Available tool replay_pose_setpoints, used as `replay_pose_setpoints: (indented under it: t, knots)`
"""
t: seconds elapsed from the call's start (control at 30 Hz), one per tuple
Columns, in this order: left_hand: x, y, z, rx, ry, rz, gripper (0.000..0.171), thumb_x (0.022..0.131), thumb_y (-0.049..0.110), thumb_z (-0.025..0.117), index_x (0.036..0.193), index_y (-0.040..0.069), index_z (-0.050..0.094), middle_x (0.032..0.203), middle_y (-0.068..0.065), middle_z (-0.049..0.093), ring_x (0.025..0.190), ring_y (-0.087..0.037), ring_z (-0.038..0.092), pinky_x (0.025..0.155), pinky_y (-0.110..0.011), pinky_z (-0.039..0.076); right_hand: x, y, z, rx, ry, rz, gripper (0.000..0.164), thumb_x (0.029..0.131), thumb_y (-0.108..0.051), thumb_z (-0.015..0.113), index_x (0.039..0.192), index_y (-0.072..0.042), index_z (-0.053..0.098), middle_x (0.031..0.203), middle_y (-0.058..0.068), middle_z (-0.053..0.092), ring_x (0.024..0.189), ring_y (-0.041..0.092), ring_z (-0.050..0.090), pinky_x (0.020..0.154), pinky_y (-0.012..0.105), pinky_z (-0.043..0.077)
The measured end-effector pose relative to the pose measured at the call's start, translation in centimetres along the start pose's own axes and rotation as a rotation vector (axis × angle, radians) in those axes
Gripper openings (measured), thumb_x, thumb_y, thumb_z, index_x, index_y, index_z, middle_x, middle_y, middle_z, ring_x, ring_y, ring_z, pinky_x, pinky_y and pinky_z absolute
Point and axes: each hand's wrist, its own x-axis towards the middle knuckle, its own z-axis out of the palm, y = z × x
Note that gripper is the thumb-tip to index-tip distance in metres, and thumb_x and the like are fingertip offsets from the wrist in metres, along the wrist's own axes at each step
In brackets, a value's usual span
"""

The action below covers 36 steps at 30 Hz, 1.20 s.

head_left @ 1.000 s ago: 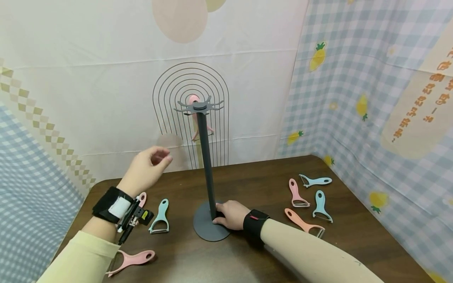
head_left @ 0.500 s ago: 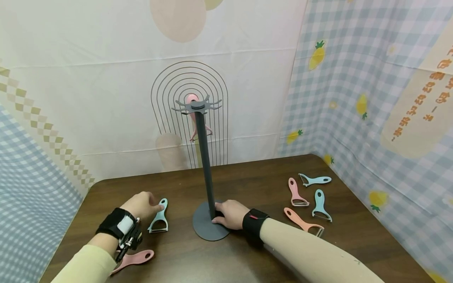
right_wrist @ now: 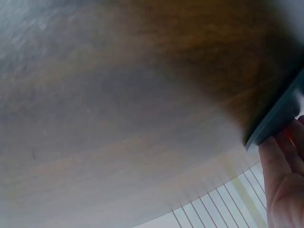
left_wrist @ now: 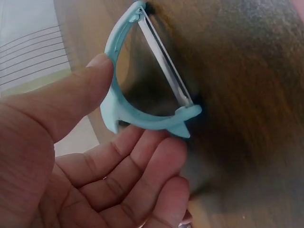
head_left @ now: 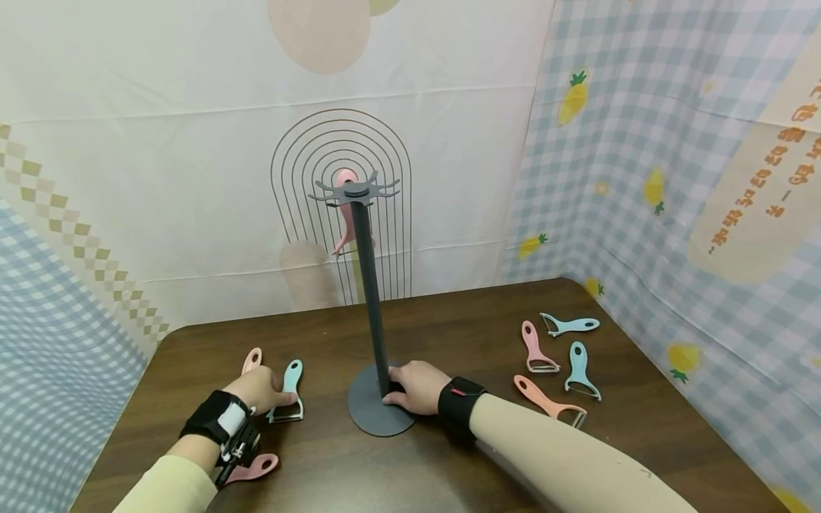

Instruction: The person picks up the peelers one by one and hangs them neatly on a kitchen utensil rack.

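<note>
A light blue peeler (head_left: 293,375) lies left of the grey stand (head_left: 368,285). My left hand (head_left: 259,390) is at its blade end; in the left wrist view the thumb presses one side of the peeler's frame (left_wrist: 142,118) and the curled fingers (left_wrist: 164,154) meet it from the other side. My right hand (head_left: 417,388) grips the foot of the stand's pole, its fingers over the round base (head_left: 381,422). In the right wrist view, fingertips touch the edge of the base (right_wrist: 273,118). A pink peeler (head_left: 347,226) hangs from a rear hook of the stand.
Just behind my left hand shows a pinkish peeler handle (head_left: 253,358). Another pink peeler (head_left: 256,468) lies partly under my left wrist. On the right lie a pink peeler (head_left: 532,342), an orange peeler (head_left: 539,396) and two blue peelers (head_left: 579,363). A cloth backdrop stands behind the table.
My left hand has come down from beside the stand to the blue peeler, then along it to the blade end. The hanging pink peeler has turned. My right hand stays at the pole.
</note>
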Motion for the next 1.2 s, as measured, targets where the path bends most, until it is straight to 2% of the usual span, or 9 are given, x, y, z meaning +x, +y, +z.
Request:
replay_pose_setpoints:
  t: [0.23,0.4,0.63,0.87,0.97,1.2]
  knots:
    - [0.3,-0.3,0.5,-0.018,0.020,0.003,0.045,0.085,0.030,0.074,0.051,0.013,0.049,0.049,0.007,0.039,0.047,-0.010,0.039,0.048,-0.024,0.030,0.0,0.2,0.3,-0.005,0.018,-0.011,0.023,0.093,-0.035,0.066,0.103,-0.015,0.065,0.085,-0.009,0.066,0.072,-0.001,0.058,0.067,0.021,0.047]
    - [0.3,-0.3,0.6,-0.048,0.023,-0.008,0.051,0.090,0.033,0.068,0.050,0.014,0.043,0.046,0.007,0.036,0.044,-0.009,0.035,0.046,-0.024,0.028,0.0,0.5,0.5,-0.010,0.025,-0.018,0.023,0.093,-0.036,0.066,0.102,-0.016,0.065,0.083,-0.011,0.064,0.069,-0.003,0.056,0.065,0.019,0.046]
    - [0.8,-0.1,1.0,-0.060,0.055,0.013,0.053,0.090,0.031,0.068,0.049,0.015,0.039,0.045,0.008,0.033,0.043,-0.008,0.032,0.046,-0.023,0.026,0.0,0.5,0.6,-0.010,0.027,-0.010,0.024,0.092,-0.037,0.066,0.102,-0.015,0.065,0.083,-0.011,0.064,0.069,-0.003,0.055,0.065,0.019,0.046]
    - [1.0,0.0,1.3,-0.105,0.068,-0.009,0.049,0.089,0.031,0.070,0.051,0.014,0.044,0.046,0.007,0.036,0.043,-0.008,0.034,0.045,-0.023,0.027,0.0,0.2,0.4,-0.010,0.016,0.004,0.023,0.093,-0.036,0.066,0.102,-0.015,0.064,0.081,-0.011,0.062,0.069,-0.002,0.055,0.065,0.019,0.045]
    - [0.9,0.0,1.3,-0.119,0.078,-0.009,0.042,0.088,0.029,0.071,0.055,0.010,0.053,0.048,0.006,0.039,0.046,-0.010,0.038,0.047,-0.025,0.030,-0.2,-0.2,0.0,-0.004,0.006,0.014,0.023,0.093,-0.034,0.066,0.103,-0.014,0.065,0.082,-0.010,0.063,0.069,-0.001,0.055,0.065,0.020,0.045]
    - [0.7,0.1,0.7,-0.234,0.072,0.011,0.018,0.087,0.014,0.071,0.073,0.003,0.068,0.061,-0.001,0.060,0.059,-0.013,0.055,0.053,-0.028,0.041,-0.2,-0.5,-0.3,-0.006,-0.004,0.019,0.021,0.093,-0.034,0.066,0.101,-0.014,0.064,0.079,-0.010,0.061,0.067,0.000,0.054,0.064,0.020,0.044]
